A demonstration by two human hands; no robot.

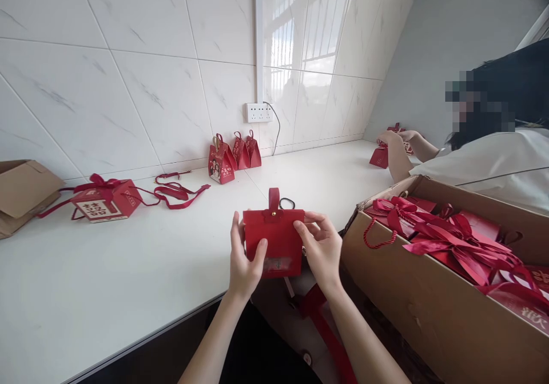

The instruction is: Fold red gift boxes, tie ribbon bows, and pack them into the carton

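A red gift box [274, 235] with a loop handle and a gold stud at its top is held upright in front of me, over the table's front edge. My left hand [247, 258] grips its left side, thumb across the front face. On the right side, my right hand [319, 246] pinches the upper edge between thumb and fingers. The fingers behind the box are partly hidden. A thin black loop [287, 203] shows just behind the box's top edge.
A large carton [398, 292] of red ribboned boxes stands at right. On the white table [128, 281] are a ribboned red box [107, 200], loose red ribbon [175, 192], small handled boxes [222, 161] and a brown carton [26, 192]. A co-worker's hands [397, 138] hold a red box far right.
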